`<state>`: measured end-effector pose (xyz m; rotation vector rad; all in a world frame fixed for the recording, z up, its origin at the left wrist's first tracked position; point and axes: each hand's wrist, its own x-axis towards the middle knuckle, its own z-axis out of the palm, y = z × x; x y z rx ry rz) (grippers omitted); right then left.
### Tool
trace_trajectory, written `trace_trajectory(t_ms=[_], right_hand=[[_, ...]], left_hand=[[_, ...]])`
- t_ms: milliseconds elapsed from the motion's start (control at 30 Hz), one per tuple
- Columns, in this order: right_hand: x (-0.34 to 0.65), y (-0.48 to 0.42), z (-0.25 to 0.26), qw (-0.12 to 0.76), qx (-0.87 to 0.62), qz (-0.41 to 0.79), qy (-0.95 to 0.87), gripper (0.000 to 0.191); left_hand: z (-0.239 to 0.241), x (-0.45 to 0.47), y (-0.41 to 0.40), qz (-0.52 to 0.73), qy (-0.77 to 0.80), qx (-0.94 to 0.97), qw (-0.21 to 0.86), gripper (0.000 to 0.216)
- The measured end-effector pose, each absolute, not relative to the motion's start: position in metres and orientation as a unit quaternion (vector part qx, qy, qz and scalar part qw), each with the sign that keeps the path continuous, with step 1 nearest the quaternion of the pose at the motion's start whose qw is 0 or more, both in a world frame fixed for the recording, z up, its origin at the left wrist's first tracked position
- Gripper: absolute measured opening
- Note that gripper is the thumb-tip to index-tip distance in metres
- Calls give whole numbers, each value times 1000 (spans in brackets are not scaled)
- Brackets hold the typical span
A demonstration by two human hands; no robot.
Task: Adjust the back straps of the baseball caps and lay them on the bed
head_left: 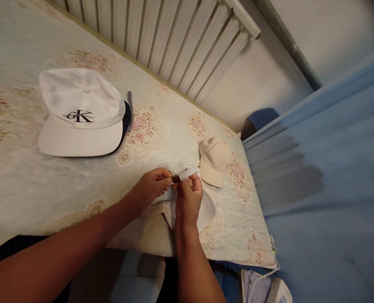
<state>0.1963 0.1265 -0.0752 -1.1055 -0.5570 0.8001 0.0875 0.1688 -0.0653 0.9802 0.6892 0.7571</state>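
Note:
My left hand point(155, 185) is closed, pinching the brown end of a white strap point(188, 173). The strap's other part is held in the closed fingers of my right hand point(189, 195). Beneath my hands lies a white cap point(208, 209), which the strap seems to belong to. Its brim shows to the right of my right wrist, and my hands hide most of its crown. Just beyond my right hand, a beige cap point(216, 158) rests on the bed.
A white cap with black lettering point(82, 113) sits on top of a dark cap point(128, 115) at the left. The floral bedspread point(161, 139) runs up to a slatted rail point(161, 38). Blue curtains point(325, 185) hang along the right side. A white cable point(262, 275) dangles near the bed's corner.

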Motion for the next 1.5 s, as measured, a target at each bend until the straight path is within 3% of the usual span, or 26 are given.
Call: trace_trajectory(t_ms=[133,267,567,900,1133,1500], right_hand=[[195,127,-76,741,-500,372,-249,22],[196,127,-76,743,-484,387,-254,22],[205,125,-81,700,-510,388,-314,8],[226,120,-72,613,-490,487,-383,33],[228,123,-78,610,-465,507,-393,22],[226,120,-73,610,-449,527,-386,26]], left_hand=[[-72,88,170,350,268,395,806,20],[-71,89,169,368,286,413,783,23],[-67,87,173,328,296,417,795,21],[-67,78,178,277,236,430,826,20],[-67,82,177,266,231,421,836,20],[-76,76,182,231,201,410,859,17]])
